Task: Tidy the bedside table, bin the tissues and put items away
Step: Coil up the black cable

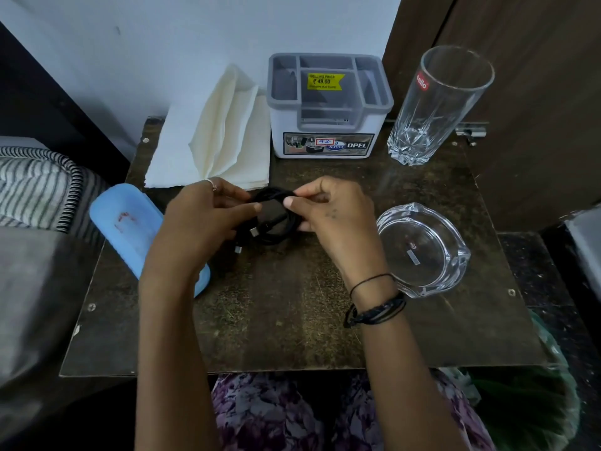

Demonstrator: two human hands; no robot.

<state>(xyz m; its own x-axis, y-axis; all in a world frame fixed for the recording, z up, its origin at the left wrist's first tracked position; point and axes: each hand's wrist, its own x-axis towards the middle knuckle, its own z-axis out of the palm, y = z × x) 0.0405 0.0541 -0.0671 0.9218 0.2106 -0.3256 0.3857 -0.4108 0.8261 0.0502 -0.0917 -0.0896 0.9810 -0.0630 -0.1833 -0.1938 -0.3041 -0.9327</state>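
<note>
A coiled black cable point(273, 219) sits just above the middle of the dark wooden bedside table point(292, 320). Both hands hold it. My left hand point(201, 219) grips the coil's left side, with two plug ends hanging below its fingers. My right hand point(328, 213) pinches the coil's top right between thumb and fingers. Folded white tissues point(224, 138) lie at the back left against the wall. A grey and white compartment organizer point(328, 105) stands at the back centre, with nothing showing in its slots.
A tall drinking glass point(435, 102) stands at the back right. A clear glass ashtray point(422, 252) rests to the right of my right hand. A light blue case point(130, 222) lies on the table's left edge, beside striped bedding point(35, 187).
</note>
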